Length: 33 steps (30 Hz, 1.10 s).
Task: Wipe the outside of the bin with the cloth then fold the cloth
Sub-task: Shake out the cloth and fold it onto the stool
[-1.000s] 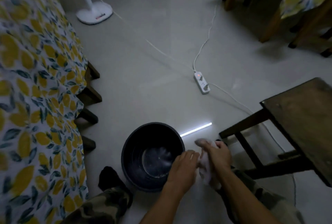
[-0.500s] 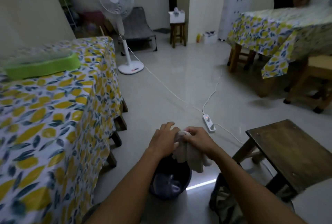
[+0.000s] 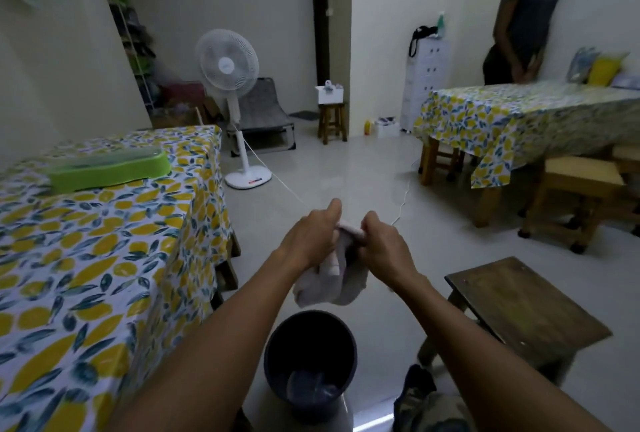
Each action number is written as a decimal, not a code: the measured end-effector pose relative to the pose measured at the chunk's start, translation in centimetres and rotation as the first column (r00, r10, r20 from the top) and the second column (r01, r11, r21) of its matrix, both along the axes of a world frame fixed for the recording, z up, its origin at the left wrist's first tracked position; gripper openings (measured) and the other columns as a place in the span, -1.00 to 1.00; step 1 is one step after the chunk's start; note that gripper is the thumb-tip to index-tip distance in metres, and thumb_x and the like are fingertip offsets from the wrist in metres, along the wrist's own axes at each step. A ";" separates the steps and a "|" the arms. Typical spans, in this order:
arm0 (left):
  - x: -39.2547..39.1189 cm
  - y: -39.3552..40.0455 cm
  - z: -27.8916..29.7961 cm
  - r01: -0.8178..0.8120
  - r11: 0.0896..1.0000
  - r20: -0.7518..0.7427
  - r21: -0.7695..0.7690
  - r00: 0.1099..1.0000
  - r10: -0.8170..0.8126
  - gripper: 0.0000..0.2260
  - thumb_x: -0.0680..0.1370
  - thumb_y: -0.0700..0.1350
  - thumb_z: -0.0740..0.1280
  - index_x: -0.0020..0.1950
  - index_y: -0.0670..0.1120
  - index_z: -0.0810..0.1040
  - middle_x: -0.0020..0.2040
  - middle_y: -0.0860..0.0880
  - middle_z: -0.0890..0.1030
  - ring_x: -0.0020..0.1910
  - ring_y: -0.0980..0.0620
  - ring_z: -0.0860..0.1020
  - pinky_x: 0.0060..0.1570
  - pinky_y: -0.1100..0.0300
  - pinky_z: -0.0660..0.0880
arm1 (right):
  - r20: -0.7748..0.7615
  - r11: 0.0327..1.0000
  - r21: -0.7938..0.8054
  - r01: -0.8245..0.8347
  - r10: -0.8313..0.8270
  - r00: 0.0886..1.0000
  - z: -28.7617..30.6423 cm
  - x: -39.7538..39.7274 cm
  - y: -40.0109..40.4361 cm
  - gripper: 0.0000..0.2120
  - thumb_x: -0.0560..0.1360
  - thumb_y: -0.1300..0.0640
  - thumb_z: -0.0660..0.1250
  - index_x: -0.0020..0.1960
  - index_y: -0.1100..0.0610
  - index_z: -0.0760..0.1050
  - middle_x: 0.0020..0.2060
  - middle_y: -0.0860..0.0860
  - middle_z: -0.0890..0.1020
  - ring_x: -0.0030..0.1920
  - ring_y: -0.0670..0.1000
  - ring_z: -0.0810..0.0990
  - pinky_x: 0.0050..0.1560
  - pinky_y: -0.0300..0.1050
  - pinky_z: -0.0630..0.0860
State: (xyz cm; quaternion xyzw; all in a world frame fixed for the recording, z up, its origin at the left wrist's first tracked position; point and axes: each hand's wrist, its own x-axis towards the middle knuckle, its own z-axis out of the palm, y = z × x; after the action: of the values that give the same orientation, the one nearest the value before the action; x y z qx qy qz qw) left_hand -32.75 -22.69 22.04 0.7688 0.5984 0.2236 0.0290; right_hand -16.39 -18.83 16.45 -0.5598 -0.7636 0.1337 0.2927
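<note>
Both hands are raised close together, the left hand (image 3: 309,237) and right hand (image 3: 384,244) each pinching the top edge of the pale cloth (image 3: 332,281), which hangs bunched above the dark bin (image 3: 310,362) standing on the floor (image 3: 346,175).

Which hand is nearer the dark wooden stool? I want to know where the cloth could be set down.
The right hand. It grips the cloth just left of the stool; the left hand holds the cloth farther away, toward the lemon-print table.
</note>
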 end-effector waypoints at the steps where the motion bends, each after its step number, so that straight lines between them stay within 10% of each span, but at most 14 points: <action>1: 0.5 0.2 0.5 0.003 1.000 -0.007 0.029 1.000 -0.003 -0.84 0.55 -0.22 0.22 0.03 -0.05 0.25 -0.19 -0.14 0.52 -0.28 -0.22 0.47 -0.34 0.01 0.34 | 0.019 0.999 0.012 0.039 -0.039 0.999 0.1 0.9 0.1 -0.80 0.51 0.13 0.35 -0.02 -0.01 0.32 -0.18 0.06 0.61 -0.22 0.16 0.60 -0.17 0.18 0.65; 9: 4.6 5.1 0.7 0.064 0.998 -0.070 0.007 0.996 -0.063 -0.82 0.55 -0.21 0.27 0.04 0.07 0.41 -0.02 -0.15 0.60 -0.15 -0.17 0.58 -0.19 0.05 0.56 | 0.031 0.985 -0.045 0.169 -0.167 0.985 1.9 13.2 1.5 -0.86 0.52 0.13 0.41 0.07 0.09 0.59 0.00 0.13 0.70 0.02 0.18 0.63 -0.03 0.00 0.54; 21: 19.7 16.6 -7.4 0.170 0.975 -0.153 -0.142 0.970 -0.191 -0.76 0.50 -0.22 0.27 -0.03 0.11 0.61 -0.05 -0.05 0.65 -0.11 -0.15 0.63 -0.18 0.06 0.58 | 0.020 0.927 -0.159 0.341 -0.342 0.939 -2.4 32.4 1.0 -0.85 0.51 0.00 0.50 -0.13 0.07 0.70 -0.22 0.02 0.71 -0.17 0.01 0.65 -0.16 0.01 0.58; 33: 30.4 29.3 -10.9 0.463 0.681 -0.272 -0.568 0.675 -0.686 -0.78 0.49 -0.11 0.48 0.08 0.12 0.57 0.02 0.04 0.65 -0.02 0.00 0.57 -0.01 0.12 0.47 | -0.051 0.799 -0.492 0.346 -0.423 0.905 -10.4 39.5 2.1 -0.70 0.50 -0.12 0.50 -0.27 0.06 0.64 -0.31 -0.02 0.64 -0.31 -0.11 0.51 -0.29 -0.19 0.39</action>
State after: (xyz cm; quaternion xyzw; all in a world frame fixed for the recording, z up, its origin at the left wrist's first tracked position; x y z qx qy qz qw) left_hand -2.31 6.66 11.12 0.9212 0.3392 -0.1349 0.1344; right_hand 23.09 -16.72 6.04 -0.7451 -0.5520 0.2967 0.2282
